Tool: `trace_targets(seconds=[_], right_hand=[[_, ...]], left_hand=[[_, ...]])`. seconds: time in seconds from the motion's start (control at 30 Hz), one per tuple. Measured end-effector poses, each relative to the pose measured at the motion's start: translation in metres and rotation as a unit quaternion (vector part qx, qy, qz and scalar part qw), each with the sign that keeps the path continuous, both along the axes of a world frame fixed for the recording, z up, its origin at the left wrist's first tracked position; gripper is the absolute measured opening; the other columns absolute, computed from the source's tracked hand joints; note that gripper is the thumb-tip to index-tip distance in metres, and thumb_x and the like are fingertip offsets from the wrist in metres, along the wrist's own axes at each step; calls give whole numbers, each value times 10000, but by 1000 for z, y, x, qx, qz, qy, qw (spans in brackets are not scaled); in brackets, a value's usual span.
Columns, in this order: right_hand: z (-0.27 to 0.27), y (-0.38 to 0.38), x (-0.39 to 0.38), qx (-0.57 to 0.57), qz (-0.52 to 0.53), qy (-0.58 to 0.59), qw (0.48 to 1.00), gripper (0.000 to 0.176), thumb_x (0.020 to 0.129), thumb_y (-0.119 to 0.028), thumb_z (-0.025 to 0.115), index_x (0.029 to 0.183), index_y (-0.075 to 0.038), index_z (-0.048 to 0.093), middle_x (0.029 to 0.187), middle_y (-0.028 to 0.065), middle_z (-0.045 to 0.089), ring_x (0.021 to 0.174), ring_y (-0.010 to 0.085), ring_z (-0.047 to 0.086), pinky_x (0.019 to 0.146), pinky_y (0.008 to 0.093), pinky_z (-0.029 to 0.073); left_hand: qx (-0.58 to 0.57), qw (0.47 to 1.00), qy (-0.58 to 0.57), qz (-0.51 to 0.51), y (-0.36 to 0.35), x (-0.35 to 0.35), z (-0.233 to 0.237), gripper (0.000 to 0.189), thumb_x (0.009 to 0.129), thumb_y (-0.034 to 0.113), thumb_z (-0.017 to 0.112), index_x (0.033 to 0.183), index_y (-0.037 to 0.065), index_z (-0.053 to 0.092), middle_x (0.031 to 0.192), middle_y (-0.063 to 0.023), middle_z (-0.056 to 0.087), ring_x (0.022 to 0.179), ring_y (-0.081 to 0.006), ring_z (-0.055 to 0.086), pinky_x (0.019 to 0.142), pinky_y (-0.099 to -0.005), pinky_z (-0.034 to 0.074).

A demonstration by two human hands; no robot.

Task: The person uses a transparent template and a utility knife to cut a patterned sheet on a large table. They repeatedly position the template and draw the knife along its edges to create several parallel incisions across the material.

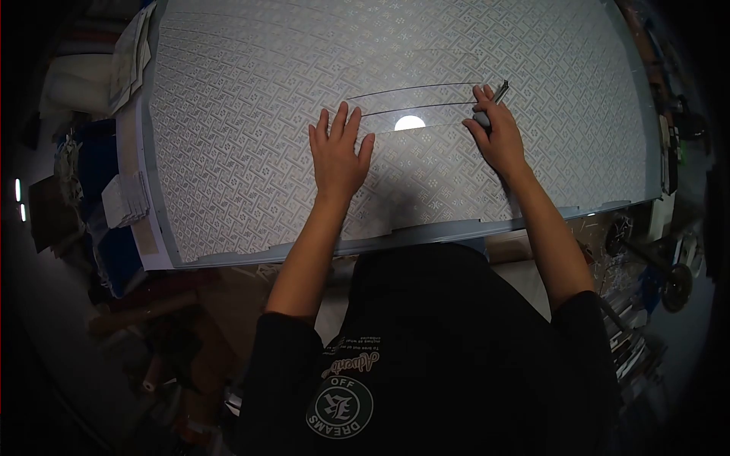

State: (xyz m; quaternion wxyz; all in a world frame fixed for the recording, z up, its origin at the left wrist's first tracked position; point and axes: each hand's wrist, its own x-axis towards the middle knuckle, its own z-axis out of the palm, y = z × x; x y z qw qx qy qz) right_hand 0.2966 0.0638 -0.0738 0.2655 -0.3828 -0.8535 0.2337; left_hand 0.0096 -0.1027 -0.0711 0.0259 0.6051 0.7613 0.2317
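Patterned pale sheet material (251, 175) covers the table. My left hand (338, 159) lies flat on it, fingers spread, with the fingertips at the left end of a clear strip (426, 111). Two long dark lines run along this strip, and a bright round reflection shows at its lower edge. At the strip's right end, my right hand (502, 137) rests with a grey cutter-like tool (501, 90) tucked among its fingers. The tool's narrow end points up and away; the fingers hide part of its body.
The table's grey front edge (365, 247) runs close to my body. A stack of white pieces (126, 199) sits at the left edge, above blue material (114, 254). Papers (134, 57) stand at the far left. Assorted items clutter the floor and the right side.
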Motion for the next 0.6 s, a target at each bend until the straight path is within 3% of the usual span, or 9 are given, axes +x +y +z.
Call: trace_targets(seconds=[0.27,0.3,0.33,0.4,0.5,0.6], right_hand=[[0,0,0,21,-1,-21,1000,324,859,-141,817,1033,-16,574,1488,171,587,1423,384,505,1109,468,448],[-1,-1,-1,25,-5,-12,1000,393,856,-145,824,1164,-19,615,1392,165,656,1403,377,525,1092,467,459],[-1,-1,0,25,-8,-13,1000,393,856,-145,824,1164,-19,615,1392,165,656,1403,377,525,1092,467,459],[-1,-2,-1,4,-14,-7,1000,558,858,-153,826,1357,-44,602,1220,149,705,1383,371,541,1074,462,469],[-4,-1,0,14,-14,-10,1000,682,861,-161,827,1477,-74,547,1099,137,694,1374,365,547,1066,459,474],[-6,-2,1,8,-14,2,1000,645,868,-167,822,1451,-69,563,1127,142,697,1377,365,544,1066,459,474]], left_hand=[[-1,1000,7,0,0,0,0,517,959,329,697,1422,112,619,1559,-128,514,1451,-471,384,1196,-667,240],[0,1000,5,-2,0,0,1,517,959,329,697,1422,112,619,1559,-128,514,1451,-471,384,1196,-667,240],[-2,1000,6,-1,0,0,1,516,960,330,697,1421,112,620,1561,-127,511,1453,-470,382,1196,-666,239],[-5,1000,5,0,0,0,1,516,960,332,698,1421,113,621,1564,-126,508,1454,-468,381,1197,-666,237],[-8,1000,2,0,0,-1,2,516,961,334,697,1423,117,620,1569,-123,502,1454,-468,378,1197,-666,236],[-11,1000,8,-2,0,-1,2,519,961,334,698,1430,126,619,1570,-122,500,1453,-467,378,1198,-664,235]])
